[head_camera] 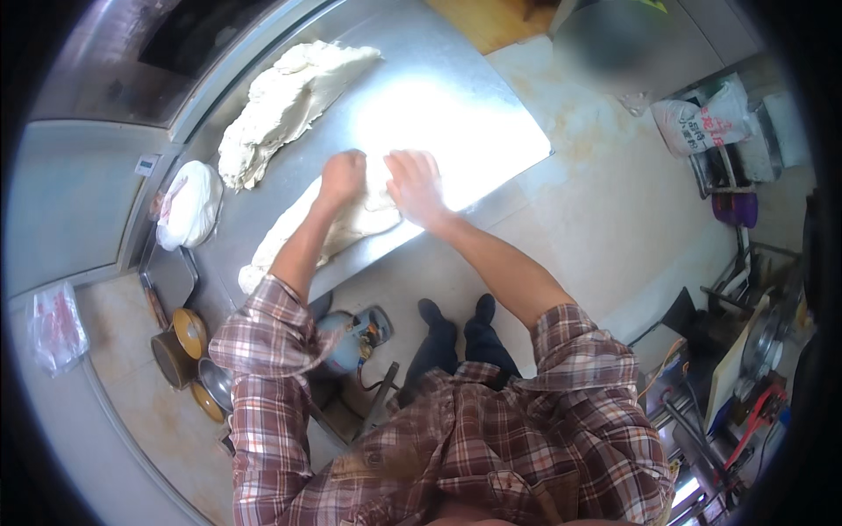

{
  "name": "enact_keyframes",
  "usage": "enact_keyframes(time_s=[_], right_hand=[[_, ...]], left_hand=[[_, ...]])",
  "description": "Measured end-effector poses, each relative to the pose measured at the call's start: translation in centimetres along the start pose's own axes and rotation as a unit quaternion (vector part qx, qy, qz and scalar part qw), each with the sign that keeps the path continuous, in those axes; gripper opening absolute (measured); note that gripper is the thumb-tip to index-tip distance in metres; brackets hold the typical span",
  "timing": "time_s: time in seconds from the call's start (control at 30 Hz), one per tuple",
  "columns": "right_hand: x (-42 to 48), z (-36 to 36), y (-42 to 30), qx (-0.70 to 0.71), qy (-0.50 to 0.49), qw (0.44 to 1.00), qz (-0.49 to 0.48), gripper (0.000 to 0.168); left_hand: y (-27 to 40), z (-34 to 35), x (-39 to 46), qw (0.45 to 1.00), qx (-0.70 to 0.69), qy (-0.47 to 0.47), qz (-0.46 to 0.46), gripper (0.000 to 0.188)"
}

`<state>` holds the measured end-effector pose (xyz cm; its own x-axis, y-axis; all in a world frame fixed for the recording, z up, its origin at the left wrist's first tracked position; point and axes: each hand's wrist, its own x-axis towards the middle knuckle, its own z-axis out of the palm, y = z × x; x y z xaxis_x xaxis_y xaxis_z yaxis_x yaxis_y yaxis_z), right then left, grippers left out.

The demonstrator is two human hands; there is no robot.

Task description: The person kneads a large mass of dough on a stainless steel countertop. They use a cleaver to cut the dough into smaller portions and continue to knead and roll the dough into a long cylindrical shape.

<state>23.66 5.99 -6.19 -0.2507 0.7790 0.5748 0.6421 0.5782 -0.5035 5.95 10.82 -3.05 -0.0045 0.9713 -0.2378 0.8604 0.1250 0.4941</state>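
Note:
A long piece of pale dough point(296, 227) lies near the front edge of a stainless steel table point(460, 112). My left hand point(343, 179), fingers curled down, is at the upper part of this dough; its fingertips are hidden. Just to its right, my right hand point(418, 184) rests over the dough's right end, slightly blurred, fingers extended and close together. Glare washes out the metal and the dough around both hands. Farther back on the table lies a second long, rough mass of dough point(283, 105), which neither hand touches.
At the table's left end are a tied white plastic bag point(191, 205) and a metal tray point(172, 273). Metal bowls and pots point(174, 358) stand at lower left. Below the table is a gas cylinder point(342, 342). A printed sack point(704, 121) lies far right, above a purple container point(735, 209).

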Motion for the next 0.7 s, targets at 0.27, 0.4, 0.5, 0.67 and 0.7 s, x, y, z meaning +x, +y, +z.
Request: enact_keyframes(time_s=[0.27, 0.4, 0.5, 0.67, 0.7], right_hand=[[-4.8, 1.8, 2.1, 0.006, -0.039, 0.997, -0.062, 0.05], [0.2, 2.6, -0.3, -0.013, -0.058, 0.998, 0.037, 0.041], [2.9, 4.1, 0.5, -0.035, -0.064, 0.995, 0.061, 0.029], [4.2, 6.1, 1.8, -0.042, -0.047, 0.996, 0.069, 0.02], [4.4, 6.2, 1.9, -0.049, -0.034, 0.996, 0.064, 0.019]], left_hand=[[0.8, 5.7, -6.0, 0.947, 0.071, 0.299, 0.094, 0.015], [-2.0, 6.2, -4.2, 0.943, 0.09, 0.312, 0.072, 0.017], [-2.4, 5.5, -1.1, 0.956, 0.086, 0.279, 0.029, 0.024], [-3.2, 4.7, 1.7, 0.964, 0.087, 0.251, -0.014, 0.028], [-3.2, 4.5, 2.2, 0.968, 0.068, 0.237, -0.039, 0.029]])
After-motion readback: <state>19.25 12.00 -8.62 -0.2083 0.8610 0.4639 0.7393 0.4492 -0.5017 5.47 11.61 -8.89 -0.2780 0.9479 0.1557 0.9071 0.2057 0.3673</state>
